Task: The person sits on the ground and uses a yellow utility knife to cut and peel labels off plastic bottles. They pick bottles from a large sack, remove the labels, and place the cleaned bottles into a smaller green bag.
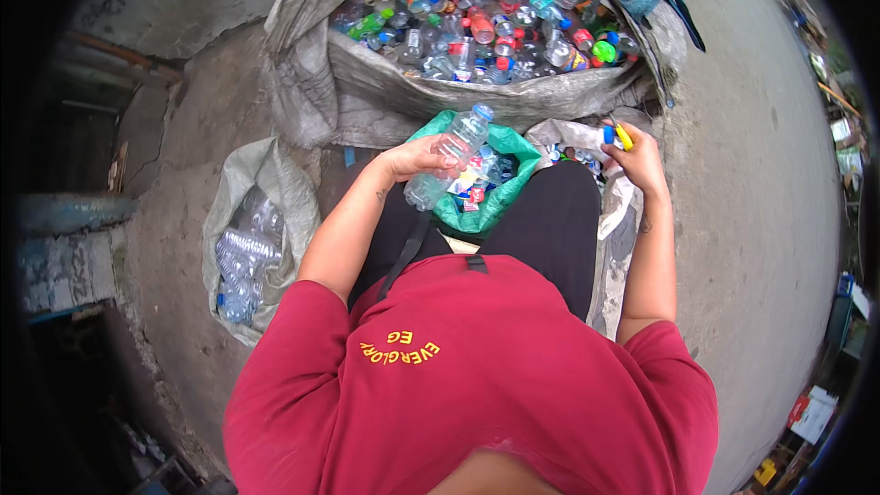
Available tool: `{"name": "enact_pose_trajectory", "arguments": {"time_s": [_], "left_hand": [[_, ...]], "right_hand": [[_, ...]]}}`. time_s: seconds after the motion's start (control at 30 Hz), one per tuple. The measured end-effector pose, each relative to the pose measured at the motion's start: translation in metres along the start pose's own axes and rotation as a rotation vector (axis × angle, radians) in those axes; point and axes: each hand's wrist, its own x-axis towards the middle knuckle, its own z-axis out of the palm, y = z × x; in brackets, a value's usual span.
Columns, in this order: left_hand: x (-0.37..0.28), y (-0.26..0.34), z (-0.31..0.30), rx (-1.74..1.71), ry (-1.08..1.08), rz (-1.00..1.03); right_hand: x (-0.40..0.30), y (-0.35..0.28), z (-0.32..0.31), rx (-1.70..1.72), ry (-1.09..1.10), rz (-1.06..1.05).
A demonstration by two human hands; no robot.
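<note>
A clear plastic bottle (467, 130), unlabelled and with light blue at its neck, is tilted in my left hand (419, 157). Below it, a green woven sack (526, 149) between my knees holds labels and plastic scraps. My right hand (639, 159) grips a yellow-handled utility knife (624, 137), its blade end pointing up and away from me. A blue bottle cap (609, 135) is at the fingertips of that same hand. Just beneath is a white sack (560, 129) with several caps (572, 153) inside.
Beyond my knees stands a large grey woven sack (481, 93), full of mixed plastic bottles (481, 26). To my left, a pale sack (295, 179) contains clear bottles (249, 247). Concrete floor (749, 185) extends on the right, with assorted clutter along its far edge.
</note>
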Motion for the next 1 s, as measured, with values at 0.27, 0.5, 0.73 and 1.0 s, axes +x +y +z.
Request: {"name": "enact_pose_trajectory", "arguments": {"time_s": [0.27,0.5,0.73,1.0], "left_hand": [[-0.147,-0.056,-0.067,-0.226,0.985,0.359],[-0.303,-0.183,-0.126,-0.551,1.633,0.069],[-0.360,-0.211,-0.219,-1.022,1.546,0.219],[-0.376,-0.233,-0.310,-0.727,1.707,-0.190]], "right_hand": [[-0.006,0.218,0.050,0.062,0.013,0.390],[-0.001,0.180,0.050,0.163,0.011,0.656],[0.049,0.111,0.042,0.032,-0.083,0.546],[0.160,-0.015,0.116,-0.300,-0.231,0.196]]}}
